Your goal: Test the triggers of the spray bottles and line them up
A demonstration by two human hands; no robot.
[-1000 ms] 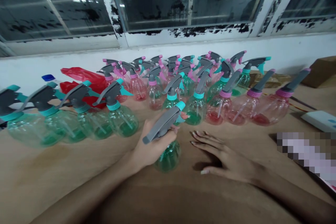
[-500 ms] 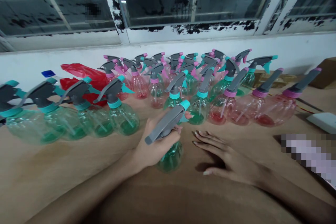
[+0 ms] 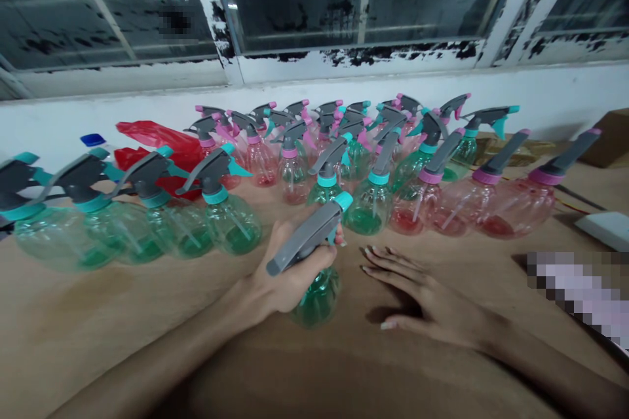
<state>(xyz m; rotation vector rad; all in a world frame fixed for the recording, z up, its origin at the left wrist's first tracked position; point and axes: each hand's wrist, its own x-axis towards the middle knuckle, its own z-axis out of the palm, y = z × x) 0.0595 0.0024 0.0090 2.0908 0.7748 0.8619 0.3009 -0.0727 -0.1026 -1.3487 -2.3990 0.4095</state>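
A green spray bottle with a grey and teal trigger head stands upright at the middle of the table. My left hand is wrapped round its neck, fingers at the teal trigger; the neck itself is hidden by the hand. To the right, my right hand lies on the tabletop with its fingers stretched out, holding nothing and apart from the bottle. Just behind the held bottle are another green spray bottle and a pink spray bottle.
More green spray bottles line the left side, and several pink ones the right. A red plastic bag lies behind the left row. At the right are a white box-like object, a cardboard box and a blurred-out item.
The spray bottle's head has shifted slightly left and down in my left hand, and the fingers at the trigger have drawn in. My right hand has not moved.
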